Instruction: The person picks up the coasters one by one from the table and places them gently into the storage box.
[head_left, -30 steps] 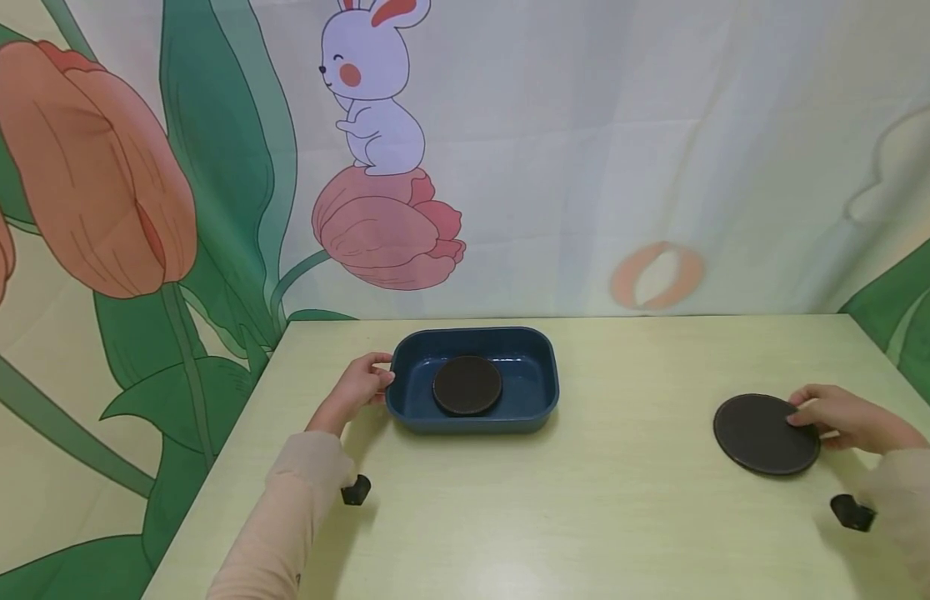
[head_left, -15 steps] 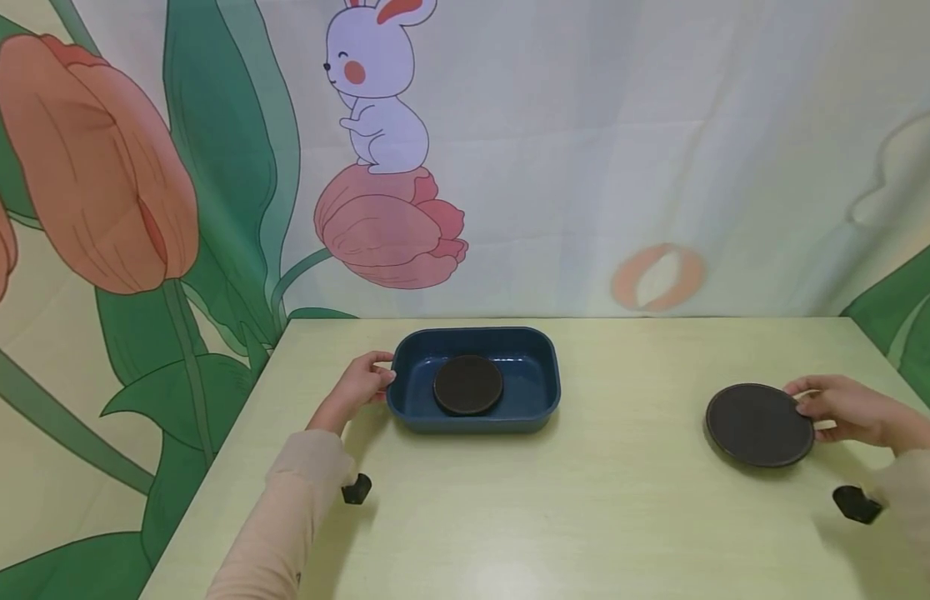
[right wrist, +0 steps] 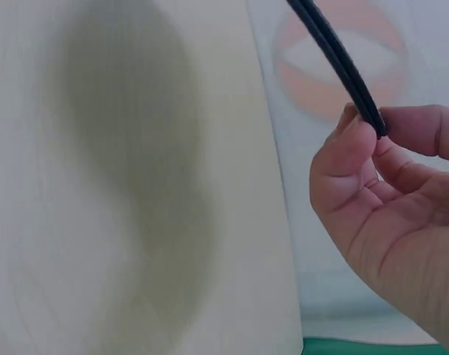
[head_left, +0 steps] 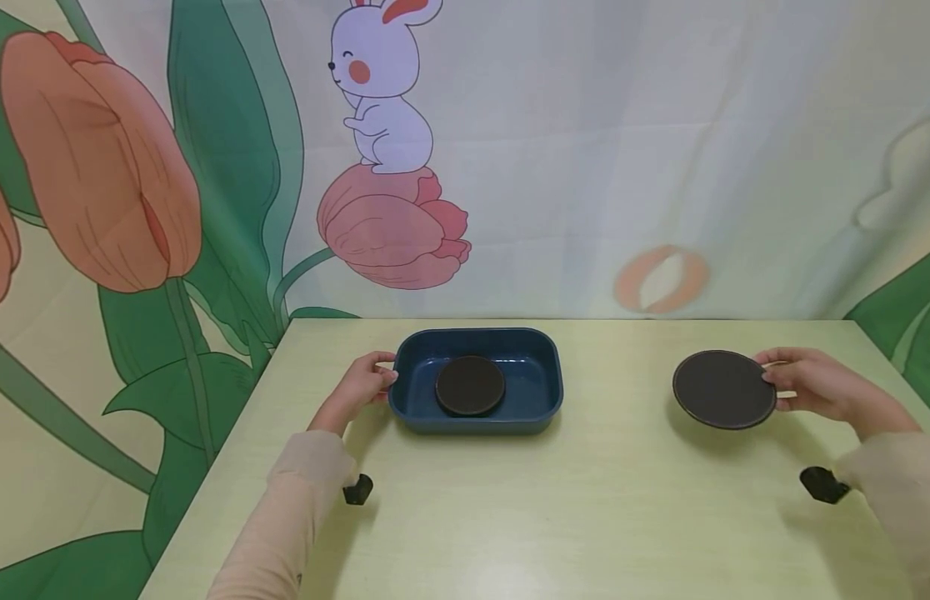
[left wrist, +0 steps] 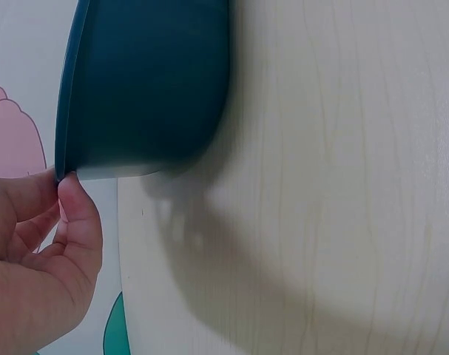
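One printed curtain (head_left: 660,150) fills the far wall, with a white rabbit (head_left: 382,92) on a pink tulip (head_left: 393,229) and green leaves at left. Below it a pale yellow-green wooden table (head_left: 600,517) spreads wide. Far left of centre on it sits a dark blue tray (head_left: 543,400), a small dark disc (head_left: 470,386) lying inside. The left hand (head_left: 356,389) pinches the tray's left rim. At right, the right hand (head_left: 813,385) grips a larger dark disc (head_left: 723,389), raised above the table.
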{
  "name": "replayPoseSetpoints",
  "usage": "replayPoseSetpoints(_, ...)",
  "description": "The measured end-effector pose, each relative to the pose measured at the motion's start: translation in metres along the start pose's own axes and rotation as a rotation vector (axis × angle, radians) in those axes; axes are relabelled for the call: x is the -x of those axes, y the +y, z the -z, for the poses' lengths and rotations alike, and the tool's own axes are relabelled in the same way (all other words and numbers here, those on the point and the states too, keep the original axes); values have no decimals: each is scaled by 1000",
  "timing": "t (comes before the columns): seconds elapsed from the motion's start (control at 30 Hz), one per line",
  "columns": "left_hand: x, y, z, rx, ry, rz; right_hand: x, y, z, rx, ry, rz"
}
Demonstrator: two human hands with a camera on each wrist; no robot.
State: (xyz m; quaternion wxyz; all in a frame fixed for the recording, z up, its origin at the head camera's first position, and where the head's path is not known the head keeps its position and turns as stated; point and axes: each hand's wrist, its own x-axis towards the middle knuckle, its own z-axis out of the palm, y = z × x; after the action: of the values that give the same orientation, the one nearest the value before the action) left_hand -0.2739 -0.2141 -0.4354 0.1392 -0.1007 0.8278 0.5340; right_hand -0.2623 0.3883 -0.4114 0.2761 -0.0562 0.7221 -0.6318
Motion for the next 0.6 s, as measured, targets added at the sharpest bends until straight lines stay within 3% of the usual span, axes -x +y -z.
replayPoseSetpoints(0.17, -1, 0, 0, -6, 7, 13, -12, -17, -17, 29, 39, -6)
replayPoseSetpoints(0.6, 0, -1, 0, 1, 6, 1, -47, -45, -66, 40, 21, 13)
